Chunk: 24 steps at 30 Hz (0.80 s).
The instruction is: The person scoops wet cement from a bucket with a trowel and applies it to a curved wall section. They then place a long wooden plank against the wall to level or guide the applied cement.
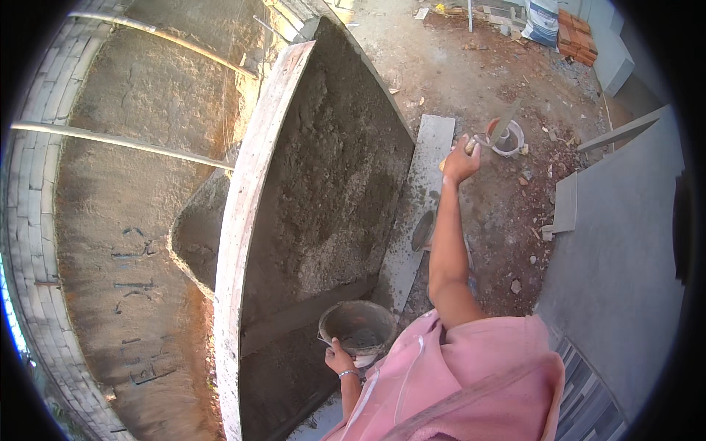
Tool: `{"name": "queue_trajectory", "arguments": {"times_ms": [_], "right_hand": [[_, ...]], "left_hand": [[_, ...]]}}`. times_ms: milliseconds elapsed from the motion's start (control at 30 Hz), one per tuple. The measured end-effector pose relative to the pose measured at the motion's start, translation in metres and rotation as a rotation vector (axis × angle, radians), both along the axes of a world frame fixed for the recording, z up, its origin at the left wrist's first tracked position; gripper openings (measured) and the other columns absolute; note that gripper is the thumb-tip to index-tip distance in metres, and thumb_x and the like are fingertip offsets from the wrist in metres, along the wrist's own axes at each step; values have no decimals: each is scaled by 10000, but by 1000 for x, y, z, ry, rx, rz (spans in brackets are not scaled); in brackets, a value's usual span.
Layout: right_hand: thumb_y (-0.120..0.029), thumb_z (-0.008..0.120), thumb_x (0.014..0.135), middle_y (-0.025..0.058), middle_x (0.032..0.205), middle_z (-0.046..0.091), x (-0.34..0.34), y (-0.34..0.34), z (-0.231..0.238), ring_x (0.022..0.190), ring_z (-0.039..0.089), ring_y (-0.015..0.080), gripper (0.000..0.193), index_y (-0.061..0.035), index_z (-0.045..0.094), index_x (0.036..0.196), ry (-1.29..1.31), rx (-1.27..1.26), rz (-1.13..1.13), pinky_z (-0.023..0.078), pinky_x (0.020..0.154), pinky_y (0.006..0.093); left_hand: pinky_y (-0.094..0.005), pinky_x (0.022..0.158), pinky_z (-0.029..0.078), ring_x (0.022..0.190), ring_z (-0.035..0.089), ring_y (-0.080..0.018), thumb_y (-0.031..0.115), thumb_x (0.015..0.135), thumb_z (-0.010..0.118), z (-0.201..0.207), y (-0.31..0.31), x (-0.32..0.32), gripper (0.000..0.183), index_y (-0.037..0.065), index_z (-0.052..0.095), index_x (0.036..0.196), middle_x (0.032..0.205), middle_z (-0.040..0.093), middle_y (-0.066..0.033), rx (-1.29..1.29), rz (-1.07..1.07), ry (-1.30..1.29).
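Note:
My left hand [340, 358] grips the near rim of a mortar-stained bucket [357, 307], whose dark inside holds some grey material. My right arm is stretched far forward and to the right. In its fist, my right hand [462, 162] holds a trowel by its handle; the trowel's thin blade [505, 117] points up and away, over a round white-rimmed container [518, 140] standing on the ground. On my left rises a wall face coated in rough grey mortar [331, 169], with a long pale board [257, 176] along its edge.
A mortar-spattered plank [434, 162] lies along the wall's foot, with a dark rounded object [423, 230] by it. Rubble litters the dirt ground [515, 213]. Red bricks [577, 37] and a sack [542, 22] stand far right. Poles [125, 134] cross the left side.

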State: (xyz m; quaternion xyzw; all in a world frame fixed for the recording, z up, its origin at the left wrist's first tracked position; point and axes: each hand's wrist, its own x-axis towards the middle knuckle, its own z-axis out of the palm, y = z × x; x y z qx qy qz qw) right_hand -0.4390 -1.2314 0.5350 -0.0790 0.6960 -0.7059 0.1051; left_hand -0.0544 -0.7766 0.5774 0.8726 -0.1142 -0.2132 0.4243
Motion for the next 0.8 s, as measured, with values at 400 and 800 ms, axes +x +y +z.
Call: {"name": "queue_trajectory", "arguments": {"times_ms": [400, 800], "right_hand": [[-272, 749, 975, 125, 713, 658, 128, 275, 105, 630, 667, 180, 325, 20, 733, 1117, -2, -154, 1755, 529, 603, 355], [-148, 602, 860, 301, 983, 723, 75, 312, 119, 849, 718, 495, 333, 60, 676, 1109, 974, 543, 2049, 576, 797, 550]], "left_hand": [[-318, 515, 432, 633, 534, -108, 261, 975, 681, 38, -90, -55, 285, 115, 517, 793, 729, 527, 29, -260, 119, 256], [-319, 535, 240, 633, 268, -83, 195, 875, 836, 116, -123, -99, 563, 59, 324, 684, 657, 286, 45, -479, -698, -262]]}}
